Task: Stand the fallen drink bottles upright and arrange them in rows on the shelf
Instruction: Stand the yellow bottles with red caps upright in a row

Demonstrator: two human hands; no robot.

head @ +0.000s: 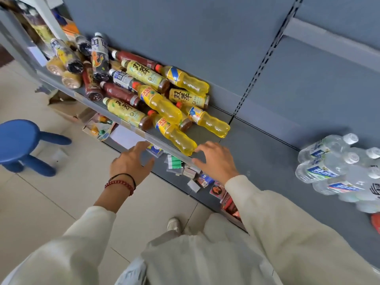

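Head cam, barely step one tbh: left hand (131, 161) and right hand (216, 159) hovering spread and empty by the shelf (257, 145) edge, fallen drink bottles (144, 85) all piled flat on it, so probably next grabbing the nearest yellow bottle (174, 134) and tipping it upright.

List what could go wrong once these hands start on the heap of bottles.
1. The nearest yellow bottle lies right at the shelf's front edge; a nudge from the right hand could roll it off.
2. The bottles lie heaped crosswise, so pulling a lower one may send the topmost yellow bottle rolling.
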